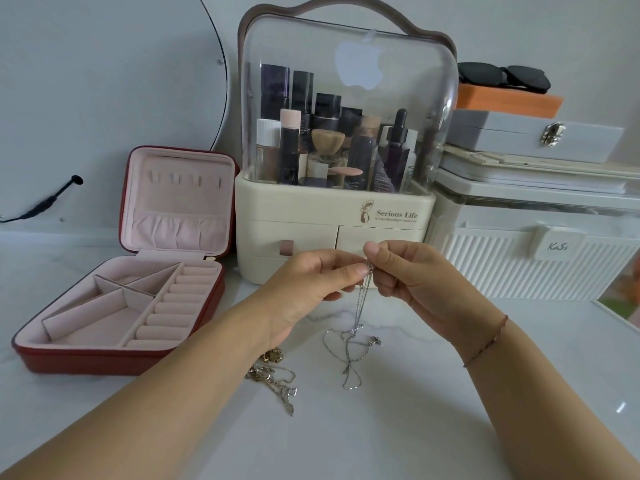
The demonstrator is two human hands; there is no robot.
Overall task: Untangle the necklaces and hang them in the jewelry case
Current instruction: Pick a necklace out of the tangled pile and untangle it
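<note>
My left hand and my right hand meet above the white marble table and both pinch the top end of a thin silver necklace. Its chain hangs down and its lower loops lie tangled on the table. A tangle of gold necklaces lies on the table partly under my left forearm. The red jewelry case stands open at the left, with a pink lining, ring rolls in the tray and a row of small hooks in the upright lid.
A cream cosmetics organiser with a clear dome full of bottles stands right behind my hands. Stacked boxes and a ribbed white bin fill the right side, with sunglasses on top. A round mirror's edge leans at the left.
</note>
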